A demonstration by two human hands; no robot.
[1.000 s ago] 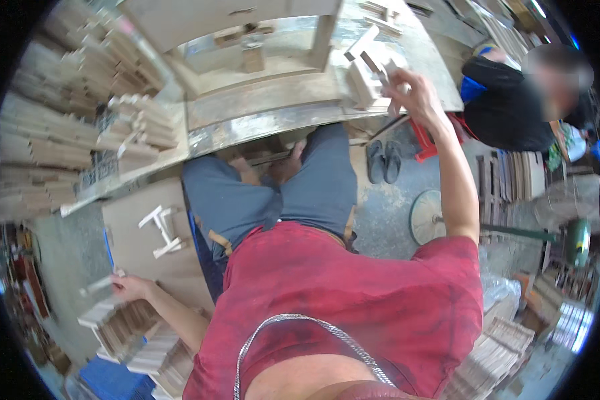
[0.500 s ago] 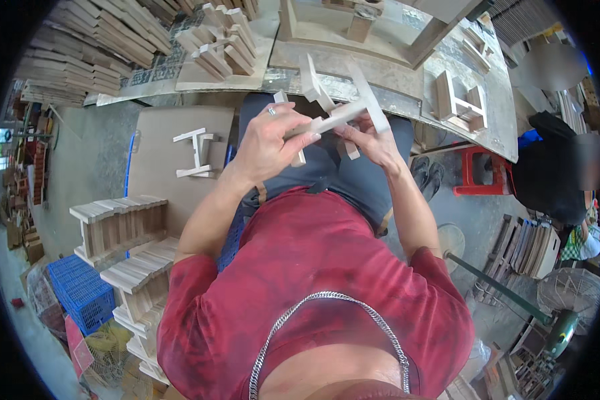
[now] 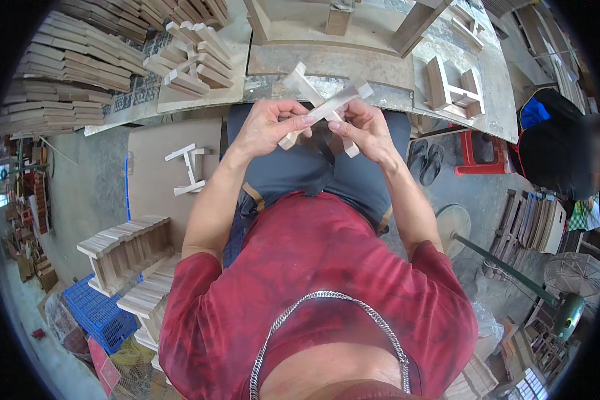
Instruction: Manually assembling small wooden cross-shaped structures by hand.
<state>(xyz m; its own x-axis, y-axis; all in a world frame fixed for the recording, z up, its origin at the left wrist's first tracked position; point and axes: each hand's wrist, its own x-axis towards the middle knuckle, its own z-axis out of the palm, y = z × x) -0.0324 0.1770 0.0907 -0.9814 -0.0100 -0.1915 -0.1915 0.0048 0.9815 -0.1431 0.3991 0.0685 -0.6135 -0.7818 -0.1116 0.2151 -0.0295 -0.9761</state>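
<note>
Stacking up at 9–10 o'clock, rows of pale cut wooden slats [image 3: 60,87] fill the far left; a blue plastic crate [image 3: 100,317] sits at 8 o'clock, w/ a small unfinished slatted wooden stool [image 3: 123,250] just above it. Nearer centre, a flat brown board [image 3: 157,167] carries a small white-ish H-shaped wooden frame [image 3: 190,169]. Left hand [image 3: 268,127] at approx 12 o'clock, fingers curled shut round the lower end of a pale cross-shaped wooden assembly of thin sticks [image 3: 327,107]. Assembly is held in the air over the lap, just in front of the edge of the grey worn metal-topped counter [image 3: 387,80]. Right hand [image 3: 363,130] also closed on it, pinching from the other side. At 1–2 o'clock, another pale wooden frame piece [image 3: 453,90] rests on the counter; dark sandals [image 3: 427,160] on the floor below.
</note>
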